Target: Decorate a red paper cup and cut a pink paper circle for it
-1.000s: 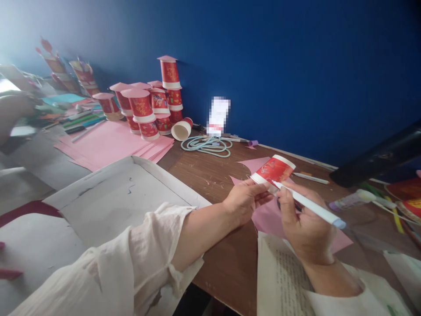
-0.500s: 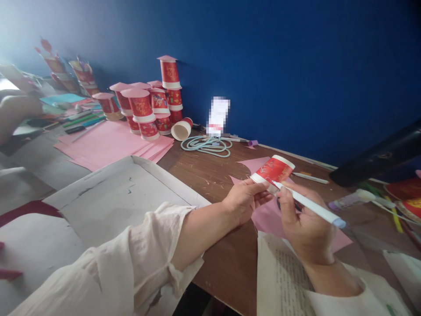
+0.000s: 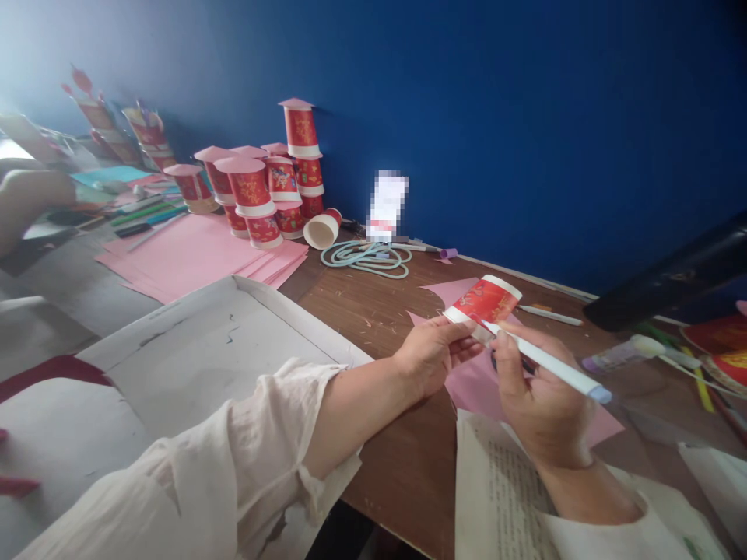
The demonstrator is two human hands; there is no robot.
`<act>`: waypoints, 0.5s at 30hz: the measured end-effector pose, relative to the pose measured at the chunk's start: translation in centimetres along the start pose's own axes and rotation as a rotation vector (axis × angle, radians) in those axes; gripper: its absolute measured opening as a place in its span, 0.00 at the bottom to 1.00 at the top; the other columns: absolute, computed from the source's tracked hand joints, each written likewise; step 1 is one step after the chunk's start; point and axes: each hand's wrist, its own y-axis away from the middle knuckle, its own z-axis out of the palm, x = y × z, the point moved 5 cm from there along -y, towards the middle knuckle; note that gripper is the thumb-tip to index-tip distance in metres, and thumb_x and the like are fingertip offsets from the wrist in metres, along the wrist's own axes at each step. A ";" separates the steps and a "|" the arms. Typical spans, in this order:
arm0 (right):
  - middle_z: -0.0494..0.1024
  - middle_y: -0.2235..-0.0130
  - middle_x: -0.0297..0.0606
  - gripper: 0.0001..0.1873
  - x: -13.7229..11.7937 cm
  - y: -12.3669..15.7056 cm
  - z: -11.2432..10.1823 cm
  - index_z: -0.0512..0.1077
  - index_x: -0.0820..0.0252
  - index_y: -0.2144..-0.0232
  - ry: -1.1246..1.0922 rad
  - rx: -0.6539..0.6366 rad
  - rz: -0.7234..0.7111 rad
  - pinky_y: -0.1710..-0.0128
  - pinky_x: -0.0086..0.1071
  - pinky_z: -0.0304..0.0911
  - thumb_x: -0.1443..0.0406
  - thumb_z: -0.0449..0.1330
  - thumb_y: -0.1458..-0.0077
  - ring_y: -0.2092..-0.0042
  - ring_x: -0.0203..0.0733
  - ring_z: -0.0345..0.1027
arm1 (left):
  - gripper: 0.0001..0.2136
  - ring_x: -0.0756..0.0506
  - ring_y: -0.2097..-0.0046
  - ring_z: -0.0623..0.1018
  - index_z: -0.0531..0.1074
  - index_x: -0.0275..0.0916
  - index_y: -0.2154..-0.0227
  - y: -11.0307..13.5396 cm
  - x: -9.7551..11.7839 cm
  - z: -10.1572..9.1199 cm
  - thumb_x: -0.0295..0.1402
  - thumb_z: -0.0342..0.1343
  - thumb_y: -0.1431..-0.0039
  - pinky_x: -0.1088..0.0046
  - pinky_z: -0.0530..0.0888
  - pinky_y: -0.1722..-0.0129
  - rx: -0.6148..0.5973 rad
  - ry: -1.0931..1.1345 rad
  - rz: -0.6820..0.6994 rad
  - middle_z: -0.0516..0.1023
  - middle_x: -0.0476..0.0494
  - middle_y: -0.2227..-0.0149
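Observation:
A red paper cup (image 3: pixel 488 297) with white rims and gold print lies tilted on its side in my left hand (image 3: pixel 435 354), whose thumb and fingers close around its lower end. My right hand (image 3: pixel 542 400) grips a white marker pen (image 3: pixel 554 364) with a pale blue end. The pen's tip meets the cup near its left rim; whether it is touching I cannot fully tell. Beneath both hands lies cut pink paper (image 3: pixel 478 385). A dark rounded thing, partly hidden, shows behind my right fingers.
Red cups with pink paper discs stand stacked (image 3: pixel 250 187) at the back left, beside pink sheets (image 3: pixel 175 253). A white box lid (image 3: pixel 233 350), coiled cable (image 3: pixel 367 260), phone (image 3: pixel 387 206), glue stick (image 3: pixel 622 354) and printed page (image 3: pixel 496 482) surround the hands. Another person's arm (image 3: pixel 35 194) is far left.
My hands, the cup and the pen have shifted very slightly left. The grip of both hands is the same.

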 end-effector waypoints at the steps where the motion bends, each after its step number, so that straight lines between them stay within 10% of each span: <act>1: 0.82 0.63 0.46 0.09 0.0 0.0 0.0 0.75 0.63 0.59 0.000 -0.001 0.002 0.60 0.39 0.74 0.64 0.58 0.37 0.61 0.46 0.79 | 0.02 0.53 0.71 0.74 0.76 0.31 0.69 0.0 0.0 0.0 0.21 0.59 0.44 0.75 0.73 0.59 0.000 0.000 0.001 0.76 0.44 0.72; 15: 0.82 0.64 0.45 0.08 -0.1 -0.1 0.0 0.76 0.62 0.60 -0.006 0.000 0.002 0.62 0.37 0.74 0.65 0.58 0.37 0.62 0.45 0.79 | 0.01 0.52 0.70 0.75 0.76 0.32 0.70 -0.2 0.0 -0.2 0.23 0.60 0.46 0.72 0.74 0.57 0.005 -0.014 0.011 0.78 0.43 0.71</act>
